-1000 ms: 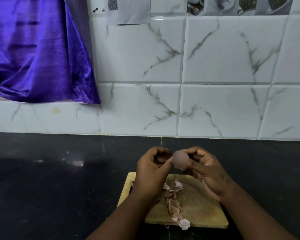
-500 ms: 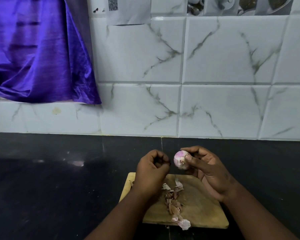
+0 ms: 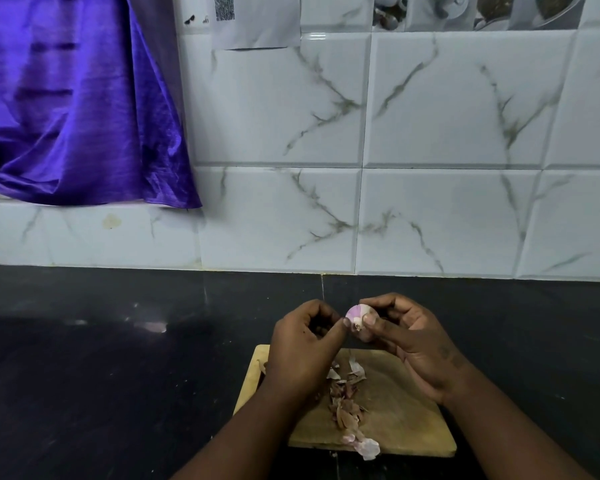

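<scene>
Above the chopping board (image 3: 406, 417), our right hand's (image 3: 420, 344) grip clasps the small onion (image 3: 355, 318); our left hand (image 3: 302, 355), fingers curled, nips its skin with the thumb. We should lift loose edges and pull rootward, gently.

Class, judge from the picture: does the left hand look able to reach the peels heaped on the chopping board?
Probably yes. The left hand hovers over the chopping board, and the peels lie right below it with nothing between; only its thumb touches the onion the right hand holds.
</scene>
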### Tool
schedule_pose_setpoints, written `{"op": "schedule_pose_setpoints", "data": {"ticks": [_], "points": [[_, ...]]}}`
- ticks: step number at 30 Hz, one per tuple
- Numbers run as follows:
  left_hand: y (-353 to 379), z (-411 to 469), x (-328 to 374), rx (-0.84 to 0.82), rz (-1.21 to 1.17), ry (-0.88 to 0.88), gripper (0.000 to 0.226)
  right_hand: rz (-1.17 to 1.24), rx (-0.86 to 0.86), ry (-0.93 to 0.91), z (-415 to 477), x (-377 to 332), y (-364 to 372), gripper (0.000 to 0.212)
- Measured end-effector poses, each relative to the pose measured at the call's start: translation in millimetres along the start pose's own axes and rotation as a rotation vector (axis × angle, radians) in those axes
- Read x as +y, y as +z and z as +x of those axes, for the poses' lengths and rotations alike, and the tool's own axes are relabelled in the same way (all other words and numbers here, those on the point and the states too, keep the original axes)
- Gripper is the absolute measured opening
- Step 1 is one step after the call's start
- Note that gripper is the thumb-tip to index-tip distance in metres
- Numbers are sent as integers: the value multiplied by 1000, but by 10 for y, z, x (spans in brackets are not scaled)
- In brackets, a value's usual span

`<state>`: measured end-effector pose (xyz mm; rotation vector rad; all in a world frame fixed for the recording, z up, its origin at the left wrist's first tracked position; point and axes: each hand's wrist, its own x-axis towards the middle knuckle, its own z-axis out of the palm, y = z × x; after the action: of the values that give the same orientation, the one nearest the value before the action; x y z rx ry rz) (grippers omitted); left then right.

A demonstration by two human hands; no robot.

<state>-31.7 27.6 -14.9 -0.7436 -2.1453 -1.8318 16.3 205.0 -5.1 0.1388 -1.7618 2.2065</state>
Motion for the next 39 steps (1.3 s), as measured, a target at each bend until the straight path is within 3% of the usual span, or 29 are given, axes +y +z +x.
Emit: {"op": "schedule_pose_setpoints", "data": {"ticks": [9,18,24,29,33,39], "points": [[24,-17,-12,20,254,77,18,-164,-2,-75,2,48,17,36],[26,-28,0,-86,-159,-71,13,31,-16,-32,12,-5,4,35],[21,-1,-20,-59,-190,-90,12,53,-64,-4,22,4,-11,66],[-9,53,-90,-8,-38,-134,20,136,-62,-2,19,-51,-11,72],[-38,35,-71,-85,198,-68,17,137,-48,-2,28,-56,-34,72],[-24,4,-29,-95,128,5,18,83,-23,2,25,-16,-26,76]]}}
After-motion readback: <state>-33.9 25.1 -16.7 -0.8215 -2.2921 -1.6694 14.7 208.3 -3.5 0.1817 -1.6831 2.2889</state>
